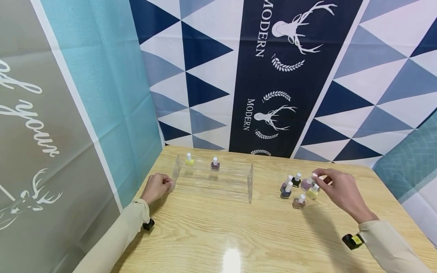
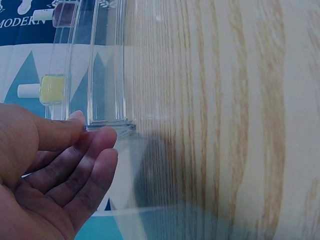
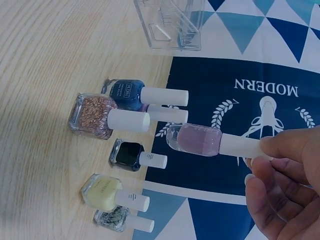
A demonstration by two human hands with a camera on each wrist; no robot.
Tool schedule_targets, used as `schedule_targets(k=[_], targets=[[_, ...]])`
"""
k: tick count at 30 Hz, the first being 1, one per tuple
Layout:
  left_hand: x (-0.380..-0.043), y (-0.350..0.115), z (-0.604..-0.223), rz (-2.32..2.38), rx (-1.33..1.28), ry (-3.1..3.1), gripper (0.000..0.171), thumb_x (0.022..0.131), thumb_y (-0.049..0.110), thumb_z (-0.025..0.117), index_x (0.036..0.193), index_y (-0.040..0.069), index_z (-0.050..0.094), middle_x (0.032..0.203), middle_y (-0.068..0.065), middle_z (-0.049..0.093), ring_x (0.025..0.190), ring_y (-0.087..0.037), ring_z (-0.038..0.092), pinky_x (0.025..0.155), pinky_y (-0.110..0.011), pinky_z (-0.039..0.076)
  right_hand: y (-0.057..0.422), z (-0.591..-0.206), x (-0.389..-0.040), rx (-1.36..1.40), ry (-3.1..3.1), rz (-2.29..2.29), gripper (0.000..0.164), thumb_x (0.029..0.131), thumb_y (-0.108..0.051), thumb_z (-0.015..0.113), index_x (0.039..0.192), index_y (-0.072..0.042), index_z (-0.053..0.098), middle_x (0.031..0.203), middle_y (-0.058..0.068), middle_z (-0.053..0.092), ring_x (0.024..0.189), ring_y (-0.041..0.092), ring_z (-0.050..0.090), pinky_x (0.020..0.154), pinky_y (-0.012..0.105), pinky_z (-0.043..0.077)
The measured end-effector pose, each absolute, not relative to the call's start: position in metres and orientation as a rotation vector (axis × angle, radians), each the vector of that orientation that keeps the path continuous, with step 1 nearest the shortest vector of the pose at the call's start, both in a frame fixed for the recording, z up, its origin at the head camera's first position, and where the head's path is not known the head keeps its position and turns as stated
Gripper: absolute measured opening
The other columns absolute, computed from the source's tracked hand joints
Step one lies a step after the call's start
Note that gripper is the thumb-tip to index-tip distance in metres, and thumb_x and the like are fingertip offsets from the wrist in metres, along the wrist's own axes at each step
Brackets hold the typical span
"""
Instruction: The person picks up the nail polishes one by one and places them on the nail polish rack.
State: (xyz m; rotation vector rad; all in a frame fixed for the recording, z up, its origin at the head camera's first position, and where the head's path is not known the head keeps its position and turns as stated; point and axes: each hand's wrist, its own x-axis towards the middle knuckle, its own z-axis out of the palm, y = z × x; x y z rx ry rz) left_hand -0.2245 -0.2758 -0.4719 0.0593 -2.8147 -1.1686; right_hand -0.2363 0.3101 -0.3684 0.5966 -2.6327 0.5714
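Observation:
My left hand [image 1: 157, 188] pinches the left end panel of a clear stepped display rack [image 1: 211, 195], thumb on one side and fingers on the other. On the rack's back tier stand a yellow nail polish bottle [image 1: 189, 161] and a dark purple one [image 1: 215, 166]. Over at the right, my right hand [image 1: 341, 189] holds a lilac nail polish bottle [image 3: 200, 140] by its white cap, between thumb and fingertips. The right wrist view shows it raised among the others: glittery copper [image 3: 95, 116], blue [image 3: 127, 94], black [image 3: 127, 155], pale yellow [image 3: 101, 192] and grey glitter [image 3: 112, 218].
The wooden table [image 1: 191, 235] carries the rack at left and the bottle cluster at right. A patterned cloth [image 1: 208, 76] hangs along the table's back edge, and another hanging cloth [image 1: 112, 94] borders the left side.

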Motion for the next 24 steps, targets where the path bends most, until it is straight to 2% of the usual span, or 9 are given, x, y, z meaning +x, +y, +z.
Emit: schedule_targets(k=[12,19,24], targets=[[-0.224,-0.276,-0.471,-1.179,0.050,-2.812,0.014,0.100,0.005,0.067,0.091,0.002,0.077,0.069,-0.006,0.068,0.057,-0.016,0.057,0.049,-0.033,0.046,0.296,-0.361,-0.239,0.633,-2.632,0.572,0.018,0.094,-0.005,0.074,0.111,0.000,0.074,0.094,0.014,0.074,0.069,0.017,0.064,0.049,0.025,0.045],[-0.224,-0.276,-0.471,-1.163,0.046,-2.819,0.015,0.100,0.005,0.067,0.089,0.003,0.076,0.067,-0.004,0.066,0.057,-0.016,0.056,0.051,-0.033,0.046,0.287,-0.360,-0.242,0.642,-2.629,0.563,0.016,0.095,-0.007,0.073,0.110,-0.002,0.075,0.084,0.005,0.073,0.066,0.014,0.063,0.049,0.026,0.045],[-0.225,-0.275,-0.471,-1.169,0.070,-2.823,0.014,0.100,0.005,0.067,0.090,0.003,0.077,0.069,-0.005,0.067,0.058,-0.016,0.057,0.050,-0.033,0.046,0.280,-0.361,-0.245,0.667,-2.605,0.558,0.014,0.095,-0.008,0.074,0.108,-0.003,0.076,0.083,0.003,0.072,0.064,0.012,0.062,0.047,0.025,0.043]])
